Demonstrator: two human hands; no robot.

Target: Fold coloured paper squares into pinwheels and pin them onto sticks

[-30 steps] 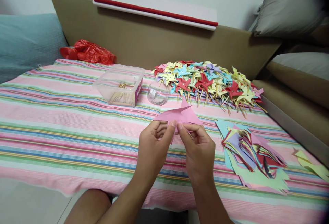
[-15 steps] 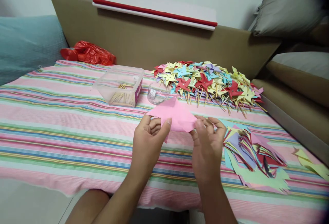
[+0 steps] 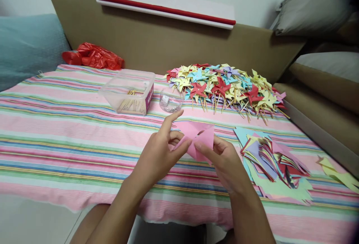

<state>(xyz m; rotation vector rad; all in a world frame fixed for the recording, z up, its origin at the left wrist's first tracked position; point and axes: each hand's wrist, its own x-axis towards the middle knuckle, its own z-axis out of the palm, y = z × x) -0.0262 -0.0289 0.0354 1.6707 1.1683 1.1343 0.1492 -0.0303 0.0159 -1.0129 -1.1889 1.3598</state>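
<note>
The left hand (image 3: 157,150) and the right hand (image 3: 226,158) hold 1 piece of pink paper (image 3: 207,135) between them, raised over the near part of a striped cloth (image 3: 70,143). The fingers of the right hand are closed on it, thumb in front and the others behind. The left thumb presses the front as well, its tip near the right thumb's, while the left index finger points up and away from the sheet. The paper is bent inward at its middle, with a small gap showing between the folds (what lies behind that gap is too small to tell).

Beyond the left hand sits a clear plastic box (image 3: 111,93) with thin wooden sticks (image 3: 131,105) in it, and just beside it a small clear tub (image 3: 165,99) with tiny shiny bits at the bottom. A heap of paper pinwheels (image 3: 221,87) on sticks, in red, yellow, blue, purple and pink, lies farther back to the right. Nearer, right of the right hand, is a loose pile of coloured paper (image 3: 259,161), with yellow scraps (image 3: 335,171) apart from it.
</note>
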